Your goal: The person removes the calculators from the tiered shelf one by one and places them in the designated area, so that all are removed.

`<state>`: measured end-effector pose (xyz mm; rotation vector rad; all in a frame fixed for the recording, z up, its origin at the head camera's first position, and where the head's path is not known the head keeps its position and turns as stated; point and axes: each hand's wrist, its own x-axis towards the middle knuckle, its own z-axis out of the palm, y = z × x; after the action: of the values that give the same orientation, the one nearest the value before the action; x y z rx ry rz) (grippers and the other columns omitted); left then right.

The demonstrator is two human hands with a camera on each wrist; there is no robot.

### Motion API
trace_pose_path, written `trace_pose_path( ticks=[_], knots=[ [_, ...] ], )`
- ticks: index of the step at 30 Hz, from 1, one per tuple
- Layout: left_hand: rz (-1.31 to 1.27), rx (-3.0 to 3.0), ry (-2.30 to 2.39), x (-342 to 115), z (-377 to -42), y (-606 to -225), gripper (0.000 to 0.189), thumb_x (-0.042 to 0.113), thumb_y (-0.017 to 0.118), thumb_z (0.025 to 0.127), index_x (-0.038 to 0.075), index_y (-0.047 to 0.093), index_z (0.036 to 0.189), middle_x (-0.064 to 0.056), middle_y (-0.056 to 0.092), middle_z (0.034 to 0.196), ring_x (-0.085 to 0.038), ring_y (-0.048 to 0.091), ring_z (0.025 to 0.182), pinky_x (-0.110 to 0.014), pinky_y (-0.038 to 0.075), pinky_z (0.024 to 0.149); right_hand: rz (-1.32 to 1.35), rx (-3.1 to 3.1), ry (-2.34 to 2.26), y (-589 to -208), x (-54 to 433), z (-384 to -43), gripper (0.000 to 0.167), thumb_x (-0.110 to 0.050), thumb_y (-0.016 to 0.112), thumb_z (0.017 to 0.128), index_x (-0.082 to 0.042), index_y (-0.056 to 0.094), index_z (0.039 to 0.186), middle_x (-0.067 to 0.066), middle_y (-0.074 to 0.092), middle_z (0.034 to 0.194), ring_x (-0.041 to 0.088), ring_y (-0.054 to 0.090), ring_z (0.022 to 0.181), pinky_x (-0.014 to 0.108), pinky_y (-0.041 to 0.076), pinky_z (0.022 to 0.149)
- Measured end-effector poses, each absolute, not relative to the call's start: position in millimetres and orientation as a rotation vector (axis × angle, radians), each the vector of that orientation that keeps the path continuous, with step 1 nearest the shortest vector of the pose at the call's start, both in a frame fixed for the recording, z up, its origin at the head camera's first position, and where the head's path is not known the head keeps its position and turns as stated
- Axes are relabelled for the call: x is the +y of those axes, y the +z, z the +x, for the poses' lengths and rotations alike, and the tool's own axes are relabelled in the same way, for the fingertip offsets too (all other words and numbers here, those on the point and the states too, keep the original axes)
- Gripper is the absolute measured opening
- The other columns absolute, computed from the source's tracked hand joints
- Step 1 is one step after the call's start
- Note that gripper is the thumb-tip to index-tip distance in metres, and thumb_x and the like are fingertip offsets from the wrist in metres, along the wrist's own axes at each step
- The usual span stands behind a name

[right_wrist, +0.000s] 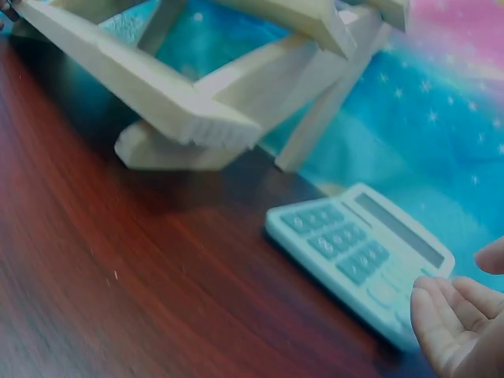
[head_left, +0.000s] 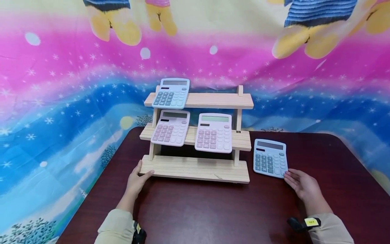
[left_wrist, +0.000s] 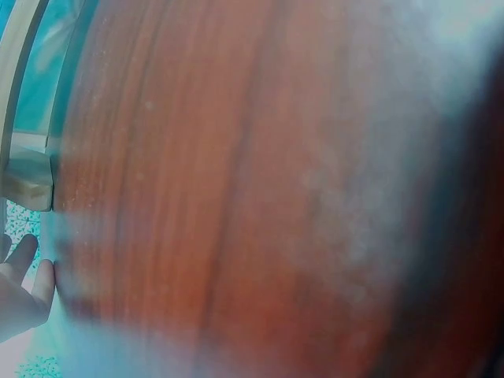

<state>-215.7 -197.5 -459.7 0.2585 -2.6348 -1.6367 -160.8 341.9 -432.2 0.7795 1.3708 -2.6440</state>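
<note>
A three-tier wooden display rack stands on the table. My left hand is at the left end of its bottom board, thumb by the front edge and fingers along the side; in the left wrist view the fingers look spread. A blue calculator lies on the table right of the rack, screen away from me. My right hand, palm partly turned up, has its fingertips at the calculator's lower right corner. The right wrist view shows its thumb apart from the fingers.
Another blue calculator leans on the top tier at left. Two pink calculators, one at left and one at right, lean on the middle tier. A patterned cloth hangs behind the dark red table.
</note>
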Motion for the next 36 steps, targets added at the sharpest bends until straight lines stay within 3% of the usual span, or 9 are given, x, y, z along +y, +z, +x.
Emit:
trace_pose_path(
  ticks=[4, 6, 9, 13, 16, 19, 21, 28, 36],
  knots=[
    [0.260, -2.636, -1.629, -198, -215, -460, 0.083, 0.031, 0.065, 0.076, 0.007, 0.015, 0.138, -0.019, 0.012, 0.141, -0.031, 0.009, 0.127, -0.044, 0.011, 0.100, 0.718, 1.353, -2.666, -432, 338, -167, 0.008, -0.017, 0.055, 0.084, -0.013, 0.062, 0.085, 0.003, 0.060, 0.079, 0.016, 0.061, 0.077, 0.033, 0.043, 0.082],
    [0.258, -2.635, -1.623, -198, -215, -460, 0.083, 0.030, 0.064, 0.076, 0.006, 0.015, 0.138, -0.019, 0.012, 0.141, -0.031, 0.009, 0.127, -0.044, 0.011, 0.101, 0.684, 1.354, -2.671, -439, 342, -175, 0.018, -0.018, 0.057, 0.084, -0.014, 0.060, 0.101, 0.003, 0.059, 0.084, 0.016, 0.060, 0.081, 0.033, 0.042, 0.082],
    [0.252, -2.642, -1.605, -198, -215, -461, 0.082, 0.029, 0.064, 0.076, 0.006, 0.015, 0.138, -0.019, 0.013, 0.141, -0.031, 0.009, 0.127, -0.043, 0.011, 0.101, 0.593, 1.376, -2.694, -459, 353, -189, 0.031, -0.021, 0.059, 0.082, -0.014, 0.055, 0.112, 0.003, 0.057, 0.092, 0.017, 0.059, 0.087, 0.033, 0.042, 0.083],
    [0.230, -2.663, -1.539, -199, -216, -461, 0.082, 0.032, 0.065, 0.075, 0.004, 0.018, 0.137, -0.020, 0.016, 0.140, -0.031, 0.012, 0.127, -0.043, 0.013, 0.100, 0.444, 1.434, -2.712, -460, 354, -197, 0.021, -0.022, 0.060, 0.081, -0.013, 0.061, 0.100, 0.004, 0.057, 0.094, 0.016, 0.058, 0.089, 0.031, 0.044, 0.080],
    [0.220, -2.687, -1.491, -199, -216, -461, 0.083, 0.036, 0.064, 0.075, 0.005, 0.019, 0.137, -0.020, 0.018, 0.139, -0.031, 0.013, 0.126, -0.043, 0.014, 0.100, 0.338, 1.379, -2.735, -432, 337, -188, 0.012, -0.017, 0.057, 0.084, -0.010, 0.064, 0.090, 0.005, 0.058, 0.090, 0.017, 0.059, 0.085, 0.031, 0.047, 0.076],
    [0.217, -2.698, -1.471, -200, -217, -462, 0.083, 0.038, 0.064, 0.075, 0.005, 0.019, 0.137, -0.019, 0.019, 0.139, -0.031, 0.014, 0.126, -0.043, 0.015, 0.100, 0.280, 1.285, -2.756, -407, 322, -180, 0.014, -0.012, 0.052, 0.086, -0.009, 0.065, 0.084, 0.007, 0.059, 0.087, 0.018, 0.059, 0.082, 0.030, 0.047, 0.074],
    [0.219, -2.702, -1.459, -201, -217, -462, 0.083, 0.038, 0.064, 0.075, 0.005, 0.020, 0.137, -0.020, 0.019, 0.139, -0.031, 0.015, 0.126, -0.043, 0.016, 0.100, 0.276, 1.313, -2.745, -404, 319, -182, 0.015, -0.012, 0.050, 0.088, -0.008, 0.064, 0.088, 0.007, 0.059, 0.089, 0.019, 0.058, 0.086, 0.030, 0.046, 0.077],
    [0.224, -2.690, -1.449, -201, -217, -464, 0.084, 0.040, 0.065, 0.073, 0.005, 0.022, 0.137, -0.020, 0.021, 0.138, -0.031, 0.017, 0.126, -0.043, 0.016, 0.099, 0.141, 1.493, -2.717, -447, 343, -220, 0.028, -0.018, 0.051, 0.087, -0.007, 0.057, 0.112, 0.010, 0.056, 0.104, 0.024, 0.054, 0.098, 0.036, 0.042, 0.083],
    [0.227, -2.682, -1.447, -200, -216, -462, 0.083, 0.039, 0.065, 0.074, 0.005, 0.022, 0.136, -0.021, 0.021, 0.138, -0.031, 0.017, 0.125, -0.043, 0.016, 0.099, 0.036, 1.425, -2.703, -391, 295, -208, 0.023, -0.017, 0.047, 0.090, -0.006, 0.058, 0.106, 0.009, 0.057, 0.101, 0.023, 0.054, 0.097, 0.033, 0.042, 0.084]
  ],
)
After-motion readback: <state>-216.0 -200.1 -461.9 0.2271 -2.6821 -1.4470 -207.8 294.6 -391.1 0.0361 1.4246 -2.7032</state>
